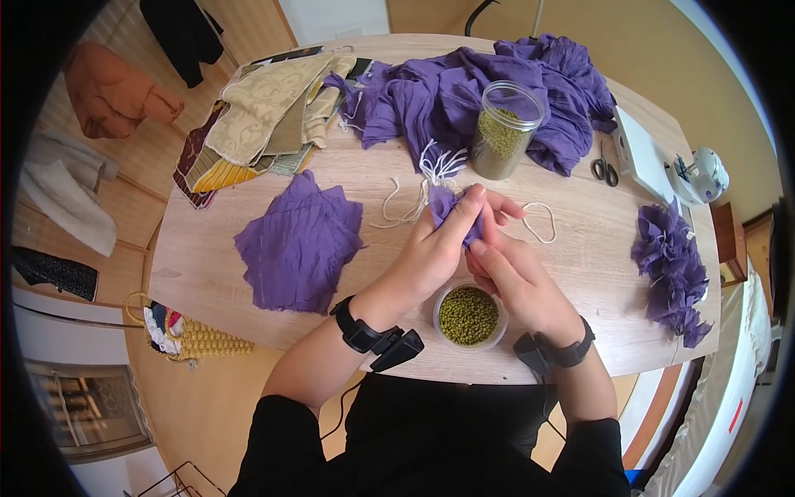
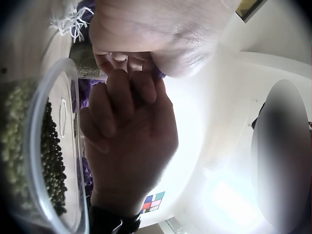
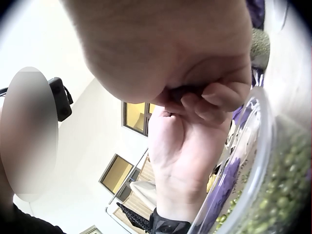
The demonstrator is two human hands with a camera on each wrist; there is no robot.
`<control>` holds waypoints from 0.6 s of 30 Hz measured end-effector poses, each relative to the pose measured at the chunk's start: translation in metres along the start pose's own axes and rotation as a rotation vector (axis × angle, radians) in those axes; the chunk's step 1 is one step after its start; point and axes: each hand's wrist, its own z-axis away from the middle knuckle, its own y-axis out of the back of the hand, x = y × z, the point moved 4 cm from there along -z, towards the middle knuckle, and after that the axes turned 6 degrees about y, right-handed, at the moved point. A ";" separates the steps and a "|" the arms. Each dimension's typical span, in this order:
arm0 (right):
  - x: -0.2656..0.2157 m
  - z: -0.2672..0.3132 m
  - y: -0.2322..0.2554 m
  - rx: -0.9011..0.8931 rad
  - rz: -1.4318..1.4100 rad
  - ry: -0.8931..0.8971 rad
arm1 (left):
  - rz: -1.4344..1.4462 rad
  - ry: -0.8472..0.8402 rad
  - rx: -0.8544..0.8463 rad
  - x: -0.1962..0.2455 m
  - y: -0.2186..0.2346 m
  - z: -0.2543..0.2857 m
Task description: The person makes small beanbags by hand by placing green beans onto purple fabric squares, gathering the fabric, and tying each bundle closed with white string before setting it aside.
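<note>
A small piece of purple cloth [image 1: 442,203] is bunched between both hands above the table. My left hand [image 1: 440,247] grips it, with the thumb pointing up along the cloth. From the other side, my right hand [image 1: 520,277] pinches the lower part of the bundle, fingers curled in against the left hand. In the right wrist view, the curled fingers [image 3: 214,100] hide most of the cloth. Just below the hands stands a clear round tub [image 1: 436,313] of green beans [image 1: 469,316]. White cords [image 1: 401,207] lie behind the left hand, and a loop of cord [image 1: 542,222] lies right of the hands.
A clear jar [image 1: 502,149] of beans stands behind the hands, before a heap of purple fabric [image 1: 439,91]. Flat purple pieces [image 1: 300,240] lie left, patterned swatches [image 1: 257,116] behind them. Scissors [image 1: 605,169], a small sewing machine [image 1: 704,174] and ruffled purple cloth [image 1: 672,273] are on the right.
</note>
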 end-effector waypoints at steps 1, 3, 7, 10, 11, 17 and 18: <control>-0.007 -0.001 -0.003 0.025 -0.009 0.040 | 0.014 -0.017 0.016 0.000 0.001 0.000; -0.013 -0.001 -0.005 0.051 -0.019 0.080 | 0.026 0.016 0.028 0.000 0.003 0.000; -0.013 -0.001 -0.005 0.002 -0.113 0.070 | 0.097 0.070 0.020 0.001 0.004 0.000; -0.011 0.000 -0.007 -0.026 -0.195 0.002 | 0.228 0.209 0.041 -0.001 0.007 0.005; -0.011 0.000 -0.007 -0.024 -0.233 -0.009 | 0.228 0.209 0.041 -0.002 0.009 0.004; -0.012 0.000 0.013 0.146 -0.353 -0.028 | 0.623 -0.021 0.121 0.003 0.042 -0.008; -0.015 0.000 0.017 0.214 -0.363 -0.009 | 0.555 -0.001 0.237 0.004 0.046 -0.009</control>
